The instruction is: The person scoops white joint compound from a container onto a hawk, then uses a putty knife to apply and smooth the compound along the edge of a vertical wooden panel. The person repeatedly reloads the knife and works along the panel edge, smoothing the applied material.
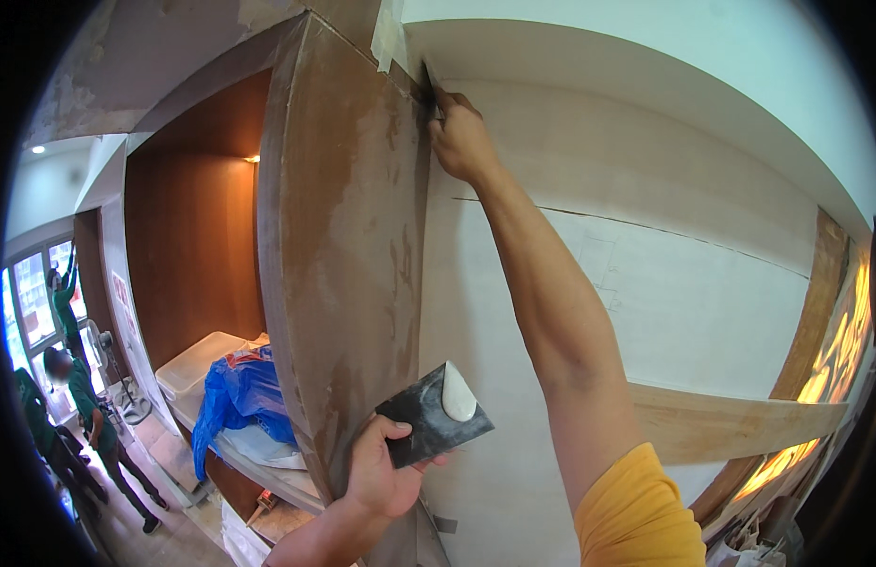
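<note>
My left hand (383, 480) is closed on the edge of a dark, flat square plate (424, 427), its thumb lying on top. A smooth blob of white putty (459, 395) sits near the plate's far corner. High up, my right hand (462, 137) grips a putty knife, whose dark blade (427, 77) is at the inner corner below the ceiling ledge. There the brown panel (348, 217) meets the pale wall (542, 283). The knife's handle is mostly hidden in my fingers, and I cannot tell exactly where the blade's edge touches.
Left of the panel is a lit wooden cabinet (206, 213). A blue plastic bag (244, 397) and a clear plastic container (200, 364) lie on its shelf. Several people in green tops are at the far left, near a standing fan (112, 354). A wooden board (731, 425) crosses the wall at right.
</note>
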### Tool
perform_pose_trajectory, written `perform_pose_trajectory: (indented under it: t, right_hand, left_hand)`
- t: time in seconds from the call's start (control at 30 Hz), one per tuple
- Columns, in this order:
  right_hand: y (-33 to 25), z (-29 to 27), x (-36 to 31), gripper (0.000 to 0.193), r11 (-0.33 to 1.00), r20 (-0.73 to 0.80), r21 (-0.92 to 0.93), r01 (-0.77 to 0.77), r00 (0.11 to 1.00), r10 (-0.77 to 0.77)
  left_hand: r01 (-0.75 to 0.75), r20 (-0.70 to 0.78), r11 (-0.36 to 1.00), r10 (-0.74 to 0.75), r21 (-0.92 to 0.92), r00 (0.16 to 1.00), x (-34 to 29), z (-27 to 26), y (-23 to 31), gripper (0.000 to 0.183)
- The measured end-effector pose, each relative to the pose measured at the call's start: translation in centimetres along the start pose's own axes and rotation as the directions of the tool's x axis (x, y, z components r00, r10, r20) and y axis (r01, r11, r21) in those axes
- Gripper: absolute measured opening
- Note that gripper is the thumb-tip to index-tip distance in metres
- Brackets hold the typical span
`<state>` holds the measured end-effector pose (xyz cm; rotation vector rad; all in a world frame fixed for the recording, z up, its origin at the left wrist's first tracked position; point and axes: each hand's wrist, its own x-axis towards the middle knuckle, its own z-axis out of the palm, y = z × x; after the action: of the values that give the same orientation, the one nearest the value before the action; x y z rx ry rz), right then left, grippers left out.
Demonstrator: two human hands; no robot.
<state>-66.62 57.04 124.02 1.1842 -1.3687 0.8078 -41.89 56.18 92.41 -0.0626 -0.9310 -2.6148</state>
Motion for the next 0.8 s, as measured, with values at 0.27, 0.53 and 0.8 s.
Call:
perform_pose_trajectory:
  t: [0.27, 0.53, 0.8]
  right_hand:
    - [1.1, -6.7, -2.3, 0.041, 0.995, 0.007, 0.1, -0.027, 1.0, 0.027]
    - [-7.2, -13.1, -24.5, 0.036, 0.929, -0.136, 0.357, -0.099, 0.978, 0.157]
    - [-12.1, -14.8, -34.1, 0.071, 0.896, 0.048, 0.444, -0.005, 0.999, -0.018]
  left_hand:
    - [-0.009, 0.033, 0.999, 0.008, 0.034, 0.999, 0.5, 0.0, -0.2, 0.034]
    - [-0.099, 0.019, 0.995, 0.099, 0.03, 0.995, -1.0, 2.0, 0.2, 0.026]
    - [-0.026, 0.055, 0.998, 0.023, 0.056, 0.998, 0.7, 0.3, -0.6, 0.026]
